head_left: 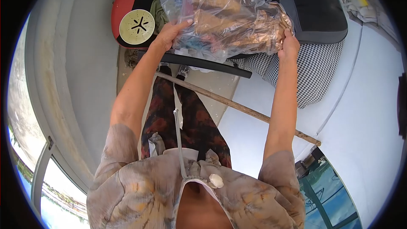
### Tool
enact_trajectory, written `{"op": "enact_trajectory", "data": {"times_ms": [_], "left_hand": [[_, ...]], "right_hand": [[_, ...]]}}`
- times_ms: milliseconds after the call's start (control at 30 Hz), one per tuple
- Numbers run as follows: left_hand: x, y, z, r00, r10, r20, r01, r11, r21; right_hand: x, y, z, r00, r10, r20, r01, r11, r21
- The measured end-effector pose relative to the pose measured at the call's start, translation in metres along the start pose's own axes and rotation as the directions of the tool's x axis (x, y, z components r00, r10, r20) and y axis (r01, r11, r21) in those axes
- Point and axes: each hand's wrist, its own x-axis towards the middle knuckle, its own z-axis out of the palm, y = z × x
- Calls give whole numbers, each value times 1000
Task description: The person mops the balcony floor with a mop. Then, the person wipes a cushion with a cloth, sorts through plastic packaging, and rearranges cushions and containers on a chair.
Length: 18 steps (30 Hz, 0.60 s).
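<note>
A clear plastic bag (pixel 220 12) with crinkled, copper-coloured shiny material inside is stretched between both my hands. My left hand (pixel 171 33) is closed on its left edge, thumb on top. At its right end, my right hand (pixel 288 44) grips the crumpled plastic with the fingers mostly hidden behind it. Just left of the bag sits a pale yellow round dish with holes and a dark slotted centre (pixel 137 26). Green cloth (pixel 158 16) shows between that dish and the bag. What lies under the bag is mostly hidden.
A red and black rounded object (pixel 123 6) stands at the far left, a dark grey padded piece (pixel 320 8) at the right. Below it lies a houndstooth cushion (pixel 318 72). A black bar (pixel 207 64) and a long wooden stick (pixel 229 101) cross before my legs.
</note>
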Motion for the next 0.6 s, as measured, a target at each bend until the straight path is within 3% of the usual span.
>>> {"op": "enact_trajectory", "data": {"times_ms": [100,300,333,433,533,567,600], "left_hand": [[8,-20,-9,994,-103,-20,104,990,90],[36,-68,-32,958,-271,-97,277,959,59],[27,-64,-27,948,-300,-109,306,951,44],[-12,-40,-6,944,-331,21,331,940,-86],[-43,-21,11,920,-376,114,392,900,-191],[-51,-19,13,909,-395,132,415,885,-210],[-56,-19,13,898,-414,148,438,869,-229]], "right_hand": [[-2,11,-7,999,-32,-21,29,990,-141],[-19,37,-32,994,-82,68,103,907,-408],[-24,41,-36,992,-117,50,127,920,-371],[-46,40,-45,979,-203,1,198,949,-245],[-60,33,-59,961,-272,-52,249,931,-268],[-61,32,-69,967,-253,-25,227,905,-359],[-64,29,-73,928,-372,25,333,795,-507]]}}
